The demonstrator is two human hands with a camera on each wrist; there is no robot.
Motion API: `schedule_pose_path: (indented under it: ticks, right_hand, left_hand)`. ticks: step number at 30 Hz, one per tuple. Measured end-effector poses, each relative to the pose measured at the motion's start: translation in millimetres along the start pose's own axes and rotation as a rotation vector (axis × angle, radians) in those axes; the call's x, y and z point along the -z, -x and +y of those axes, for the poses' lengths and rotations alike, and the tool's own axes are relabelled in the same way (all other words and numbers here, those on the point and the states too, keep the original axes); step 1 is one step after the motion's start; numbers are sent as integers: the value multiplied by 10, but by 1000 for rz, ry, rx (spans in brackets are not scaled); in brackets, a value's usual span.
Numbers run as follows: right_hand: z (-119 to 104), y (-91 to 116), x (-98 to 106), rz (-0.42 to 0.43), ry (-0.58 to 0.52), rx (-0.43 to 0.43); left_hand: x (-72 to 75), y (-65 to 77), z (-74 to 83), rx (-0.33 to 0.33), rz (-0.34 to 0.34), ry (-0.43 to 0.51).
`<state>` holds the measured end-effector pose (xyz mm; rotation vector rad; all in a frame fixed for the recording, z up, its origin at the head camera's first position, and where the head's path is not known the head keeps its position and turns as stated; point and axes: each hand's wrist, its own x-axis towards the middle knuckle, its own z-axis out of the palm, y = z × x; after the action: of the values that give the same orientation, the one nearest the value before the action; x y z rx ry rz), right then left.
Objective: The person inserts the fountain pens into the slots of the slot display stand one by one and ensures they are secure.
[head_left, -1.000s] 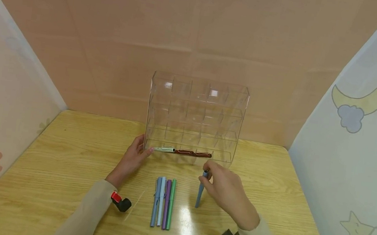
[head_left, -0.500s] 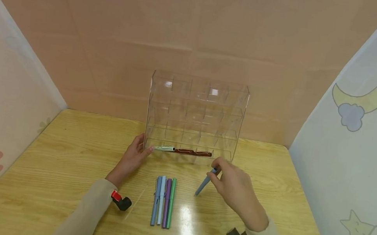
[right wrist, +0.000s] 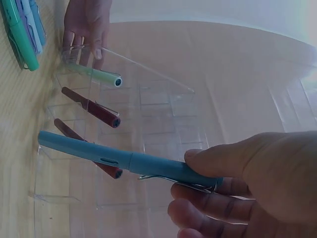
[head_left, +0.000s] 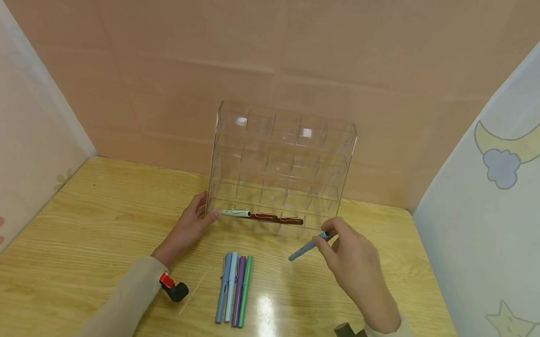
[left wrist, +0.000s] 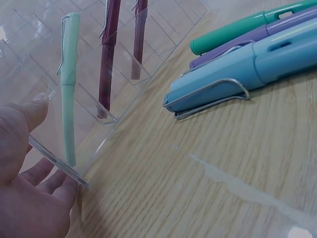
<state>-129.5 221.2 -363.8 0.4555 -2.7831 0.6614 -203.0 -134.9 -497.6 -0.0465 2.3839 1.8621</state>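
A blue pen (right wrist: 114, 154) is pinched by its clip end between the thumb and fingers of my right hand (head_left: 358, 263). It slants in front of the lower right of a clear pen rack (head_left: 348, 170), its other end pointing down and left. At the rack's lower left edge, my left hand (head_left: 190, 229) holds the side panel, with the thumb at the front and fingers behind. A mint green pen (left wrist: 69, 94) and two dark red pens (head_left: 264, 217) (head_left: 290, 220) sit in the bottom row.
On the wooden table (head_left: 102, 260), a blue pen (head_left: 223, 289), a light blue pen (head_left: 231, 287), a purple pen (head_left: 238, 293) and a green pen (head_left: 245, 292) lie side by side. A tan backdrop (head_left: 284, 52) stands behind the rack.
My right hand has moved right and toward the rack with the blue pen, which has swung from nearly upright to a slant. The left hand stays put.
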Motion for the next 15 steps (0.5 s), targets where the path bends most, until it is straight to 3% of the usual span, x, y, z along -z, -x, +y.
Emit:
schedule_pose_path:
  ticks: [15]
  right_hand:
    - [142,-43,165,154,-19,-56]
  left_hand:
    - [-2,-1,-9,-32,-8,9]
